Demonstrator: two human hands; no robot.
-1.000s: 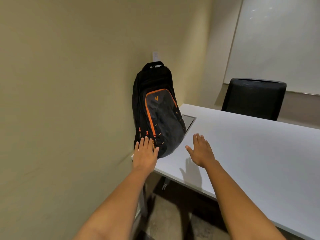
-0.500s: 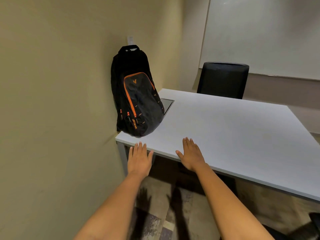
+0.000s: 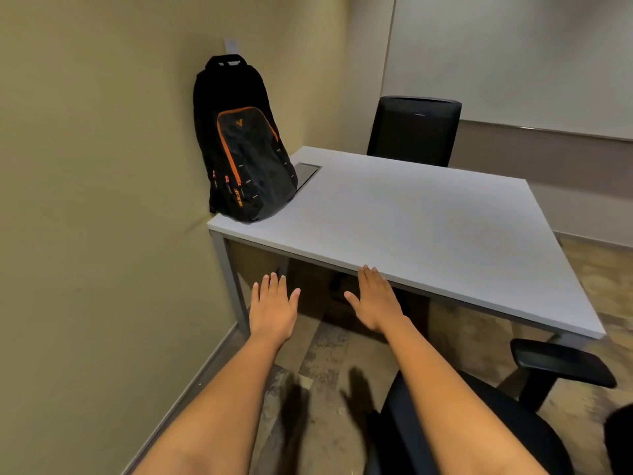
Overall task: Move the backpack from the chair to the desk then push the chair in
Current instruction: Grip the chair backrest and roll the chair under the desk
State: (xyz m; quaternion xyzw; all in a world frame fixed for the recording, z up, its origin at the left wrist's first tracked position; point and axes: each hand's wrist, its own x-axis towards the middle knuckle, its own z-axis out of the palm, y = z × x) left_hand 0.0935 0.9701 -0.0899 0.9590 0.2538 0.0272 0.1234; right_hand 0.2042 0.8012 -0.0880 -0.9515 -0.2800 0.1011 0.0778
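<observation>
The black backpack [image 3: 243, 145] with orange trim stands upright on the desk's near left corner, leaning against the wall. The white desk [image 3: 428, 228] stretches to the right. A black office chair [image 3: 486, 423] sits at the lower right, its seat under my right forearm and one armrest [image 3: 561, 363] just off the desk's near right corner. My left hand [image 3: 272, 308] hovers palm down, fingers spread, below and in front of the desk's edge. My right hand [image 3: 375, 298] is also open and flat, its fingertips at the desk's front edge. Neither hand holds anything.
A second black chair [image 3: 414, 130] stands behind the desk's far side. A grey cable hatch [image 3: 306, 173] is set into the desktop beside the backpack. The wall runs close on the left. Patterned carpet [image 3: 325, 365] covers the floor under the desk, by its metal leg [image 3: 229, 279].
Both hands have drawn back from the backpack and the desktop to in front of the desk's edge. The view has pulled back, and the near chair has come into sight.
</observation>
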